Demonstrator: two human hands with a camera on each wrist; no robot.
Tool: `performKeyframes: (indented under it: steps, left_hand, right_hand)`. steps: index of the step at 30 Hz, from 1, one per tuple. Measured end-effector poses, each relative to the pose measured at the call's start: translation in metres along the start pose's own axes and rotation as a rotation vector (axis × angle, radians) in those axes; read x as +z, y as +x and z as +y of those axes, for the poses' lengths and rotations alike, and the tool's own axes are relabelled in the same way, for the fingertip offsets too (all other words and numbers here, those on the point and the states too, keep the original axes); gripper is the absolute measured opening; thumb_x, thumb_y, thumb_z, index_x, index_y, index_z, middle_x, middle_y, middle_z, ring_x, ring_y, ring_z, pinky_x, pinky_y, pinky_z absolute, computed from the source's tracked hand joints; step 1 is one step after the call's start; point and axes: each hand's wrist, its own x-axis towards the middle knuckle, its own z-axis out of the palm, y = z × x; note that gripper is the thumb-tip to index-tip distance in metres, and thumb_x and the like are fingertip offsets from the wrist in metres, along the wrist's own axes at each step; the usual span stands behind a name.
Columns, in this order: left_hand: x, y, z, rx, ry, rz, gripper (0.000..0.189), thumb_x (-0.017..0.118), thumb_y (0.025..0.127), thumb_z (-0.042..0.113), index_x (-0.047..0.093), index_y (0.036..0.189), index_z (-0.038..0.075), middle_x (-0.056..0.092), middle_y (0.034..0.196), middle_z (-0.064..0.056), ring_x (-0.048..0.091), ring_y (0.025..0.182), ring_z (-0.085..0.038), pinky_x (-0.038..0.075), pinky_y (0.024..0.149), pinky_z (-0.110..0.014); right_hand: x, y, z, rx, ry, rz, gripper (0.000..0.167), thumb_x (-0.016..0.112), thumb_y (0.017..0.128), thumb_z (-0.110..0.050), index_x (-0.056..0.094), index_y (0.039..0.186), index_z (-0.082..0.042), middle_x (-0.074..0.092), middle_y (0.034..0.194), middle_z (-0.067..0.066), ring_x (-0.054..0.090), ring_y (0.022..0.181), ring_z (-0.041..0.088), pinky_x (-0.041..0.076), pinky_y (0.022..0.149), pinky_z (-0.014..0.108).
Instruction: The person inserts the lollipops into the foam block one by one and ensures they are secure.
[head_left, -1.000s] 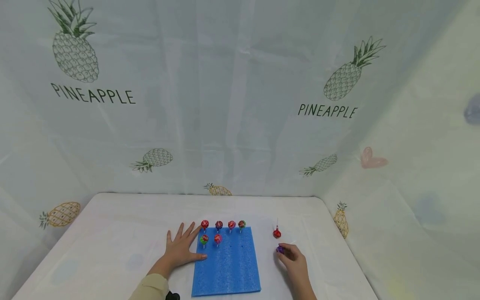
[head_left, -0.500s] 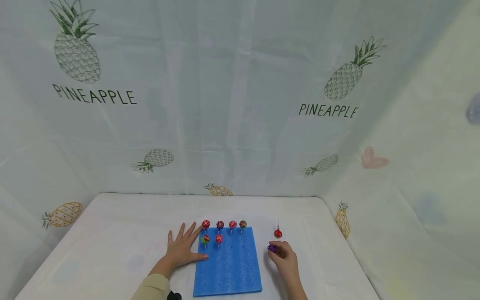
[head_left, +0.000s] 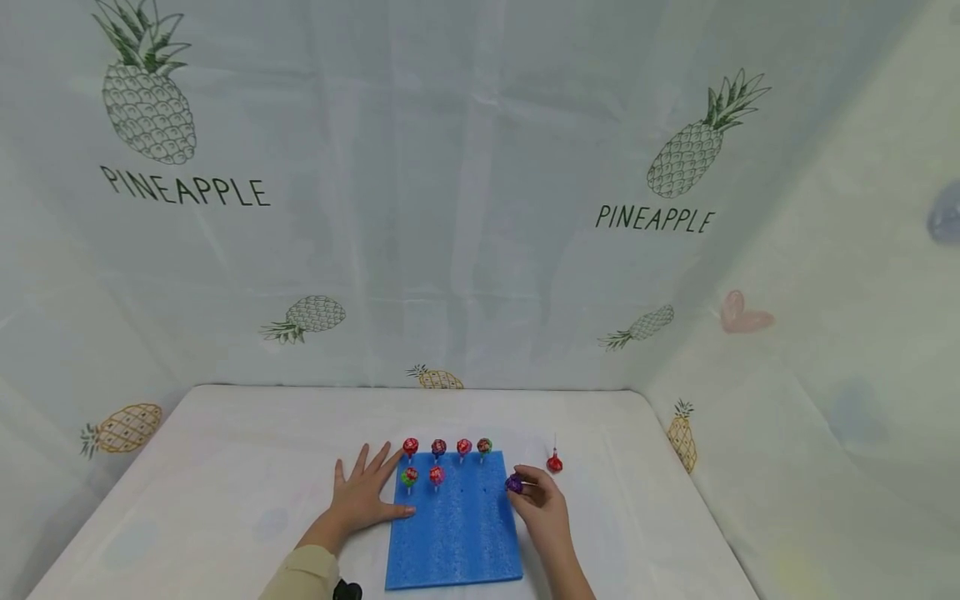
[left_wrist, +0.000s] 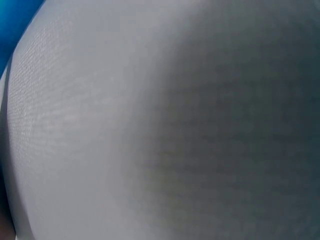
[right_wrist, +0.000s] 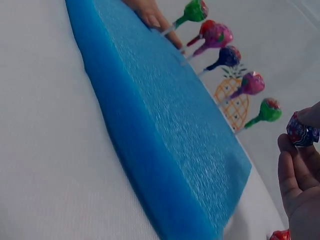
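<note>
My right hand (head_left: 543,510) pinches a purple-wrapped lollipop (head_left: 513,483) by its head, at the right edge of a blue foam board (head_left: 453,550). In the right wrist view the dark wrapped lollipop head (right_wrist: 300,131) sits between thumb and fingers; its stick is hidden. My left hand (head_left: 362,500) lies with fingers spread on the board's left edge, thumb over the blue surface. Several lollipops stand upright in the board: a back row with a red one (head_left: 410,447) at its left end, and in front a green one (head_left: 409,477) and a pink one (head_left: 437,475).
A red lollipop (head_left: 554,462) lies on the white table (head_left: 600,433) right of the board, stick pointing away. Small dark holes show in the board right of the pink lollipop. A pineapple-print curtain hangs behind the table. Mostly blurred pale cloth (left_wrist: 90,125) fills the left wrist view.
My right hand has carried the purple lollipop leftward and slightly away from me, from the table beside the red lollipop to the board's right edge. The left hand stays put.
</note>
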Motion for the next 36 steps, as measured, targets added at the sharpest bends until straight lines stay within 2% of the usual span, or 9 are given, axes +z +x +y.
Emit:
performKeyframes:
  steps: [7, 13, 18, 25, 27, 32, 36]
  left_hand:
    - [-0.002, 0.0, 0.001, -0.001, 0.012, 0.002, 0.114, 0.064, 0.06, 0.084, 0.038, 0.151, 0.021, 0.03, 0.157, -0.01, 0.01, 0.144, -0.046, -0.006, 0.103, -0.074]
    - [-0.005, -0.002, 0.003, 0.008, 0.012, -0.003, 0.114, 0.062, 0.061, 0.085, 0.036, 0.152, 0.021, 0.03, 0.157, -0.012, 0.009, 0.144, -0.046, -0.009, 0.103, -0.073]
    - [-0.006, -0.003, 0.004, 0.005, 0.012, -0.003, 0.114, 0.062, 0.061, 0.085, 0.037, 0.151, 0.02, 0.03, 0.157, -0.012, 0.01, 0.144, -0.046, -0.008, 0.103, -0.073]
    - [-0.011, -0.003, 0.009, -0.012, -0.005, -0.031, 0.111, 0.067, 0.062, 0.081, 0.039, 0.15, 0.018, 0.03, 0.157, -0.012, 0.009, 0.144, -0.047, -0.005, 0.103, -0.074]
    - [-0.012, -0.003, 0.01, -0.015, -0.009, -0.031, 0.111, 0.067, 0.062, 0.08, 0.038, 0.15, 0.019, 0.03, 0.157, -0.012, 0.009, 0.144, -0.047, -0.006, 0.103, -0.074]
    - [-0.019, -0.007, 0.013, -0.005, -0.004, -0.037, 0.111, 0.069, 0.063, 0.079, 0.038, 0.15, 0.016, 0.029, 0.157, -0.013, 0.01, 0.143, -0.047, -0.005, 0.103, -0.074]
    - [-0.024, -0.009, 0.015, 0.014, -0.009, -0.026, 0.107, 0.071, 0.065, 0.075, 0.042, 0.149, 0.015, 0.032, 0.155, -0.015, 0.014, 0.142, -0.049, -0.001, 0.102, -0.076]
  right_hand:
    - [0.013, 0.0, -0.007, -0.015, 0.093, -0.058, 0.039, 0.07, 0.082, 0.008, 0.051, 0.116, 0.004, 0.062, 0.111, 0.016, 0.059, 0.091, 0.021, 0.053, 0.075, 0.021]
    - [0.022, 0.001, -0.007, -0.032, 0.062, -0.084, 0.034, 0.072, 0.082, 0.005, 0.057, 0.112, 0.0, 0.064, 0.108, 0.012, 0.061, 0.09, 0.02, 0.053, 0.076, 0.022]
    - [0.028, 0.002, -0.006, -0.052, 0.052, -0.109, 0.032, 0.074, 0.081, 0.004, 0.06, 0.11, 0.0, 0.066, 0.104, 0.01, 0.061, 0.091, 0.02, 0.052, 0.078, 0.021]
    - [0.028, -0.014, -0.042, -0.048, 0.004, -0.112, 0.025, 0.073, 0.08, 0.007, 0.066, 0.103, 0.006, 0.064, 0.092, 0.01, 0.057, 0.083, 0.021, 0.051, 0.073, 0.021]
    - [0.029, -0.017, -0.045, -0.048, -0.011, -0.104, 0.024, 0.073, 0.08, 0.006, 0.067, 0.103, 0.006, 0.064, 0.09, 0.009, 0.056, 0.082, 0.02, 0.05, 0.072, 0.021]
    - [0.029, -0.018, -0.043, -0.043, -0.012, -0.102, 0.024, 0.072, 0.079, 0.005, 0.069, 0.103, 0.005, 0.066, 0.094, 0.01, 0.059, 0.085, 0.021, 0.051, 0.073, 0.023]
    - [0.029, -0.012, -0.028, -0.033, 0.032, -0.113, 0.026, 0.073, 0.078, 0.006, 0.069, 0.104, 0.004, 0.067, 0.103, 0.013, 0.063, 0.093, 0.024, 0.053, 0.076, 0.023]
